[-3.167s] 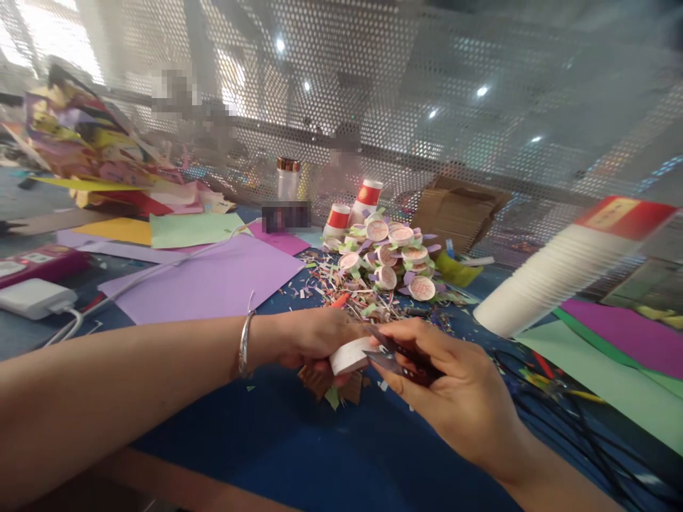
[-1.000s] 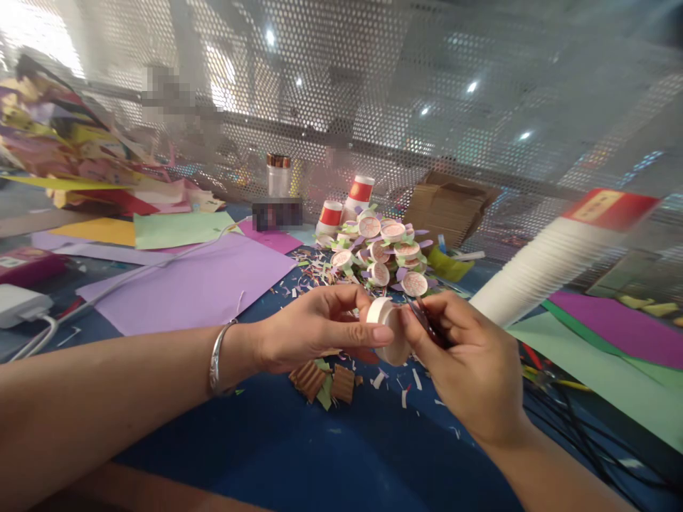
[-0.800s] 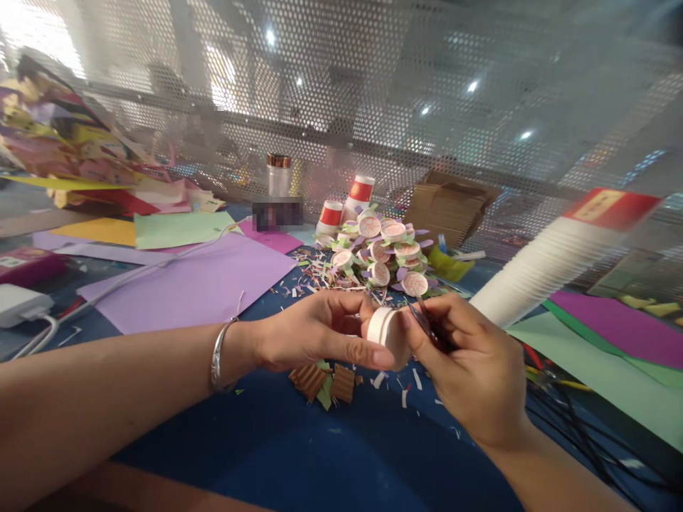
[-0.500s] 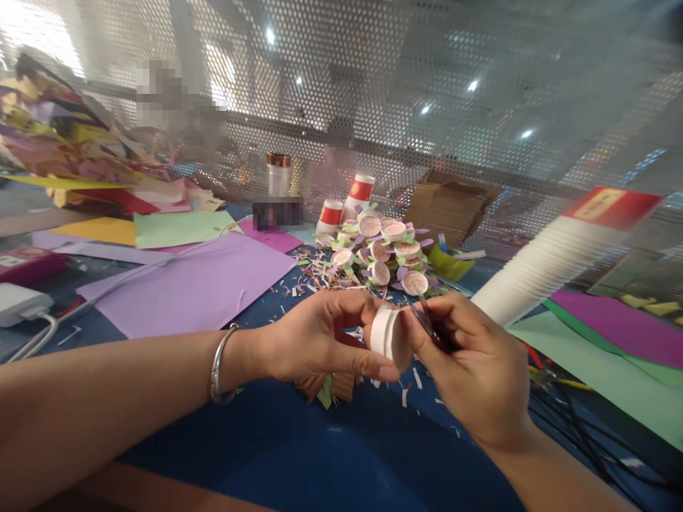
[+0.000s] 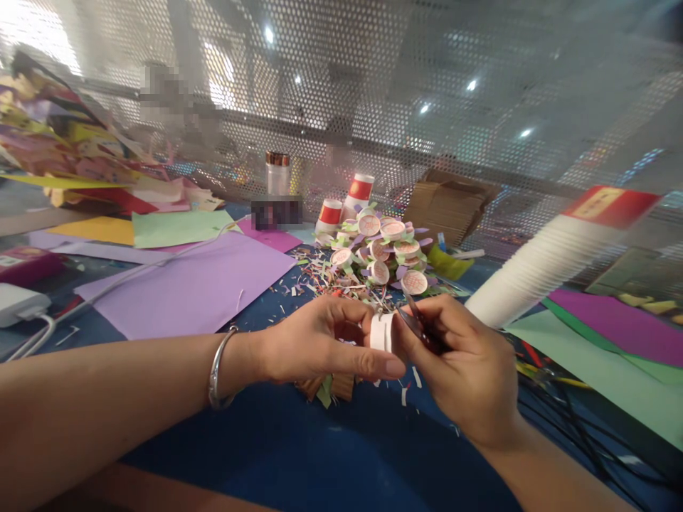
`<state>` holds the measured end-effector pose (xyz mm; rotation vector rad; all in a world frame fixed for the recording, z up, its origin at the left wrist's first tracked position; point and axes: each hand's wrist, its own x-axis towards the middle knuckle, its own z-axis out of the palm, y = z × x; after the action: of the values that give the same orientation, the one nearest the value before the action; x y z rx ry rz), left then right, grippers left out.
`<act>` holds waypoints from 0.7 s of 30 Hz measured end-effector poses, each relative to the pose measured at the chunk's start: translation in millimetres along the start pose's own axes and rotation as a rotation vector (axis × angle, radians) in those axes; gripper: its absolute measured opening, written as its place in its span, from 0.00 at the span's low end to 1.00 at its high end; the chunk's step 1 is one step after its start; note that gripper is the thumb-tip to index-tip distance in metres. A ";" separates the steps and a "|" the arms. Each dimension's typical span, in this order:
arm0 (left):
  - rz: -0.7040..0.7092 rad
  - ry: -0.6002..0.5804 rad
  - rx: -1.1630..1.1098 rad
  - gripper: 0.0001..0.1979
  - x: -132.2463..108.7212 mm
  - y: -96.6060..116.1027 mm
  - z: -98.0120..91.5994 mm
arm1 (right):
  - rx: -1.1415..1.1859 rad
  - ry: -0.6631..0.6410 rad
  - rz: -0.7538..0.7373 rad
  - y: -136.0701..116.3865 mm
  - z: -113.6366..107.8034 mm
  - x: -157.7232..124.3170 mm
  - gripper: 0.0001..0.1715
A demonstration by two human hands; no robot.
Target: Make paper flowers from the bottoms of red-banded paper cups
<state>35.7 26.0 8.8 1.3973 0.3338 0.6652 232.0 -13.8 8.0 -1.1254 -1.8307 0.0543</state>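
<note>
Left grip (image 5: 325,345) curled part-way closed, thumb in front and fingers behind, around a white cut-down paper cup (image 5: 380,333). Cup lies between the hands, on edge, its axis roughly left-right. Right grip (image 5: 464,370) just beside it, folded round scissors (image 5: 419,328), blades pointing up-left; thumb contact with cup unclear. Beyond, on the desk (image 5: 320,455): paper scraps (image 5: 319,269), heaped printed cup bases (image 5: 379,250).

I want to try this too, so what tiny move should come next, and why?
I'd probably tip the scissors gently toward the small white piece. The left hand pinches that piece between thumb and fingers, and the right hand has the scissors close beside it, but their blade tips point up past it.
</note>
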 end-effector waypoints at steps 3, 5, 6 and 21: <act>0.124 0.015 0.069 0.09 0.4 -2.8 -1.5 | 0.044 0.008 0.014 0.1 -0.5 0.6 0.04; 0.212 0.044 0.136 0.09 1.1 -4.8 -3.3 | 0.075 0.020 0.028 0.1 -1.0 1.1 0.04; 0.247 0.059 0.168 0.10 1.5 -5.6 -4.4 | 0.086 0.024 0.032 0.1 -1.3 1.3 0.04; 0.528 0.077 0.644 0.12 -0.3 -5.2 -12.1 | 0.140 -0.001 0.022 -1.3 -3.0 -4.2 0.08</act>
<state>29.6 35.3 1.7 2.1121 0.2467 1.1061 233.9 -18.7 7.4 -1.0474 -1.7863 0.1927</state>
